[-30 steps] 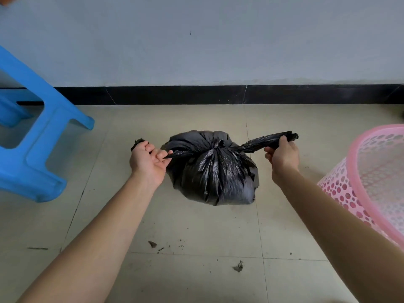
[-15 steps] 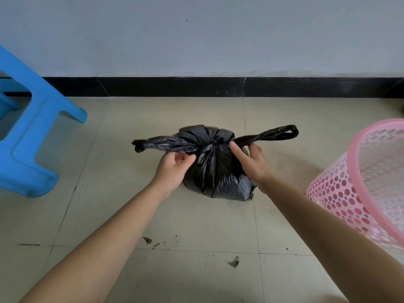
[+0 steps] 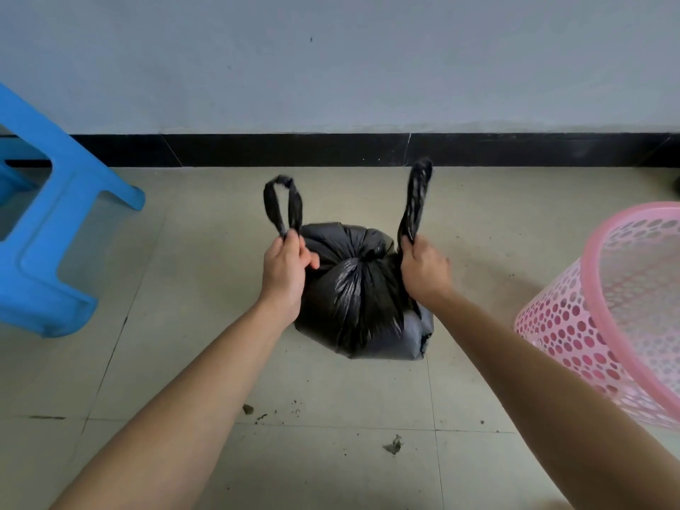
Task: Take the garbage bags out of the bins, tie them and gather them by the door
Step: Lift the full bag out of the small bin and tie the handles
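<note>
Now left hand [image 3: 285, 274] and right hand [image 3: 425, 268] fingers each pinch a handle, garbage bag [image 3: 353, 300] between them.

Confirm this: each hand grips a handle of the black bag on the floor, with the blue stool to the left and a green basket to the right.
Not quite: the basket is pink, not green, as the head view shows. The rest holds: the left hand and right hand each grip a handle of the black bag on the floor, with the blue stool to the left.
</note>
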The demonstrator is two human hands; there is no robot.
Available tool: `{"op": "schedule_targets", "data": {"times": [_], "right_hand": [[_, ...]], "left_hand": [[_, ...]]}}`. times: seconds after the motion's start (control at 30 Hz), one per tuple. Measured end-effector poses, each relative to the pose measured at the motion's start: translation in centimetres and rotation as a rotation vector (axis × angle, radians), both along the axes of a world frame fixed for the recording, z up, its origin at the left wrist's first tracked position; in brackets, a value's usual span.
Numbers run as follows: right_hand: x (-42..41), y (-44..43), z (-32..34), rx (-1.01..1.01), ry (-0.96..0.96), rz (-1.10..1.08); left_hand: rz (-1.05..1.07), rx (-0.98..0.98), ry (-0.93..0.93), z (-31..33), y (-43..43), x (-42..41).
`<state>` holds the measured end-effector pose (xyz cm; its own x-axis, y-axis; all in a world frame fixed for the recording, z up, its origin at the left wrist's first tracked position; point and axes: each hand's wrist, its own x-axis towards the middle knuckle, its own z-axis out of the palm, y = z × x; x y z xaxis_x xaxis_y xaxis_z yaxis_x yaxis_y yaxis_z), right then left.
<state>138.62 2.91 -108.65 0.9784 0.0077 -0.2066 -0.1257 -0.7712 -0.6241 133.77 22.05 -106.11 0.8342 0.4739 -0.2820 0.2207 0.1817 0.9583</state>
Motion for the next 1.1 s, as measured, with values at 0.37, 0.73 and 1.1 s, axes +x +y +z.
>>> {"op": "schedule_targets", "data": {"times": [0.37, 0.73, 1.1], "right_hand": [[-0.8, -1.4, 0.8, -0.031, -0.22, 0.348], [-1.4, 0.2, 1.6, -0.032, -0.099, 0.722], [-1.6, -0.7, -0.1, 0.245, -0.103, 0.454]], "left_hand": [[-0.472, 0.156, 0.104, 0.7, 0.5, -1.0], [-0.508, 0.127, 0.038, 1.0, 0.9, -0.6], [-0.622, -0.113, 0.082, 0.3, 2.8, -0.4]]}}
